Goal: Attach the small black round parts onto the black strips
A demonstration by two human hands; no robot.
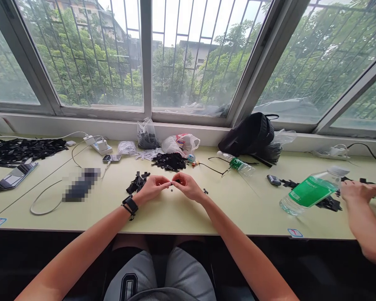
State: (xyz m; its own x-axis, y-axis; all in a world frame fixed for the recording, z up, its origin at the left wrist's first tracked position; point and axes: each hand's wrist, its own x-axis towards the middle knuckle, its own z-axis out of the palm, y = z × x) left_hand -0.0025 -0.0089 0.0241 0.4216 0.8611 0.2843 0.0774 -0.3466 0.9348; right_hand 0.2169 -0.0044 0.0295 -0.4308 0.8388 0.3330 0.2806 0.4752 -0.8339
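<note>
My left hand [152, 187] and my right hand [188, 187] meet fingertip to fingertip above the table, both closed in a pinch. Between them is something small and dark, mostly hidden by the fingers; I cannot make out its kind. Just below the fingertips lies a tiny dark piece [171, 190]. Beside my left hand is a small heap of black strips [138, 182]. To the right of my right wrist sit a few small black bits [205, 191]. Beyond my hands spreads a larger pile of black pieces [169, 161].
A phone [112, 158], a power strip [100, 146] and plastic bags [180, 144] stand along the back. A black bag [249, 136] leans by the window. At right are a green-labelled bottle [313, 190] and another person's hands [357, 190]. A tablet-like device [14, 177] lies left.
</note>
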